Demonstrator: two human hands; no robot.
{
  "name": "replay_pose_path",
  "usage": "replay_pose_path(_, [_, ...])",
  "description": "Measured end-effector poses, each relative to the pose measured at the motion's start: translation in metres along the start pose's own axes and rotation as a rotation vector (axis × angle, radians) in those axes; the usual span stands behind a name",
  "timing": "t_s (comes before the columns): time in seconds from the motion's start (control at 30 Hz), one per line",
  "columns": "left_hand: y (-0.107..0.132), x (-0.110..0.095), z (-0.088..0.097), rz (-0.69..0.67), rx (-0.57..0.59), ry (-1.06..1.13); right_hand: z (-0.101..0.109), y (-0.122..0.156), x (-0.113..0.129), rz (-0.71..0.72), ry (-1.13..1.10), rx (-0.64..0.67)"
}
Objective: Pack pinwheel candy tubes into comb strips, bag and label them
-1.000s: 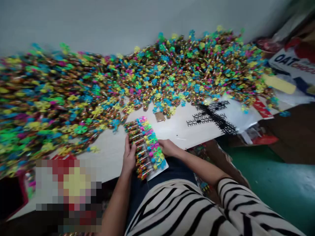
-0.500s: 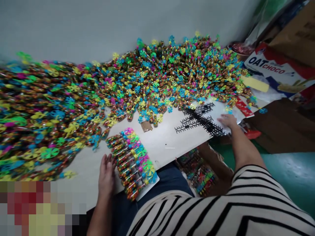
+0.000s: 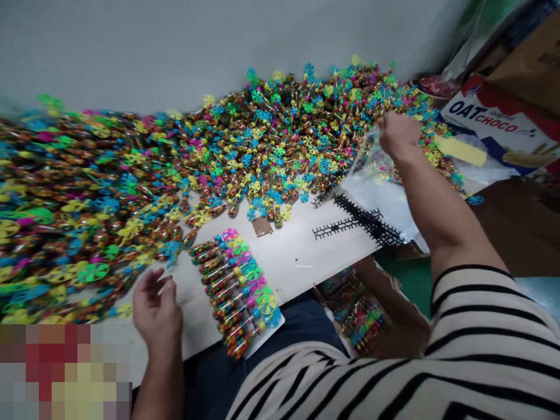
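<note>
My right hand [image 3: 399, 135] is closed on the edge of a clear plastic bag [image 3: 380, 189], raised in front of the far right end of the pile. Under and beside the bag lie black comb-like plastic strips [image 3: 370, 220], crossing one another. My left hand [image 3: 157, 303] hovers over the table with loosely curled fingers apart, holding nothing. Between my hands, a row of candy-filled tubes with coloured fan tops [image 3: 236, 291] lies side by side on a white card at the table's front edge.
A large pile of similar candy tubes [image 3: 245, 151] runs along the wall. A small brown piece [image 3: 262, 226] lies on the white table [image 3: 306, 256]. At the right stand an Oat Choco package [image 3: 494, 125] and cardboard; below the table is an open box of colourful packs [image 3: 356, 315].
My right hand has gone up and away from the table's right edge, lifting the plastic bag with it. My left hand has moved left, away from the row of candy tubes.
</note>
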State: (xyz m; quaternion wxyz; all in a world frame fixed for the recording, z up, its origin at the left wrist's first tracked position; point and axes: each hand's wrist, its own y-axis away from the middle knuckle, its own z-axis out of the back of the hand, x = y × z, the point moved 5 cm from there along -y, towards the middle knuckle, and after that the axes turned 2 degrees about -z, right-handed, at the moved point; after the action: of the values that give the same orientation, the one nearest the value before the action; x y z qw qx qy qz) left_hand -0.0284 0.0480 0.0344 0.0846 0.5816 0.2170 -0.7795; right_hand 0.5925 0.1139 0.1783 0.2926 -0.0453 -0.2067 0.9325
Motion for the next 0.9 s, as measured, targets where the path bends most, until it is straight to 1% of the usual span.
replay_pose_path(0.03, [0.0,-0.015,-0.007,-0.061,0.029,-0.016,0.016,0.003,0.031,0.029,-0.042,-0.009])
replay_pose_path(0.07, [0.002,-0.029,-0.016,-0.112,0.066,-0.027,0.032,0.012,0.063,0.044,-0.11,-0.014])
replay_pose_path(0.1, [0.006,-0.043,-0.027,-0.154,0.109,-0.029,0.045,0.029,0.097,0.11,-0.204,0.011])
replay_pose_path(0.13, [0.01,-0.057,-0.039,-0.186,0.162,-0.024,0.056,0.053,0.132,0.222,-0.311,0.069])
replay_pose_path(0.2, [0.019,-0.079,-0.066,-0.214,0.315,-0.004,0.076,0.114,0.198,0.486,-0.476,0.216])
replay_pose_path(0.23, [0.022,-0.089,-0.078,-0.226,0.389,0.011,0.083,0.147,0.224,0.585,-0.483,0.326])
replay_pose_path(0.27, [0.025,-0.098,-0.087,-0.247,0.448,0.025,0.087,0.177,0.244,0.679,-0.462,0.443])
replay_pose_path(0.3, [0.024,-0.105,-0.094,-0.275,0.478,0.034,0.094,0.203,0.26,0.775,-0.477,0.518])
replay_pose_path(0.33, [0.022,-0.111,-0.096,-0.31,0.485,0.033,0.099,0.222,0.27,0.844,-0.499,0.575])
replay_pose_path(0.37, [0.018,-0.115,-0.096,-0.351,0.481,0.017,0.103,0.233,0.276,0.903,-0.519,0.614])
replay_pose_path(0.4, [0.011,-0.117,-0.094,-0.39,0.469,-0.014,0.106,0.238,0.278,0.945,-0.527,0.632])
replay_pose_path(0.43, [0.004,-0.117,-0.09,-0.423,0.455,-0.058,0.106,0.237,0.278,0.967,-0.507,0.634])
replay_pose_path(0.47, [-0.004,-0.115,-0.085,-0.441,0.45,-0.111,0.105,0.23,0.276,0.974,-0.466,0.611])
replay_pose_path(0.53, [-0.019,-0.107,-0.075,-0.425,0.466,-0.222,0.102,0.212,0.272,0.971,-0.414,0.499])
replay_pose_path(0.57, [-0.025,-0.103,-0.07,-0.4,0.479,-0.268,0.101,0.204,0.273,0.96,-0.435,0.432])
replay_pose_path(0.63, [-0.034,-0.103,-0.06,-0.377,0.474,-0.314,0.104,0.195,0.28,0.94,-0.575,0.345])
replay_pose_path(0.7, [-0.04,-0.116,-0.05,-0.422,0.397,-0.301,0.108,0.199,0.293,0.926,-0.7,0.344])
replay_pose_path(0.77, [-0.044,-0.137,-0.041,-0.508,0.332,-0.288,0.114,0.21,0.31,0.935,-0.726,0.367])
replay_pose_path(0.83, [-0.048,-0.156,-0.035,-0.59,0.354,-0.323,0.122,0.222,0.327,0.984,-0.678,0.372])
replay_pose_path(0.9, [-0.053,-0.169,-0.029,-0.66,0.391,-0.389,0.129,0.226,0.338,1.015,-0.577,0.346])
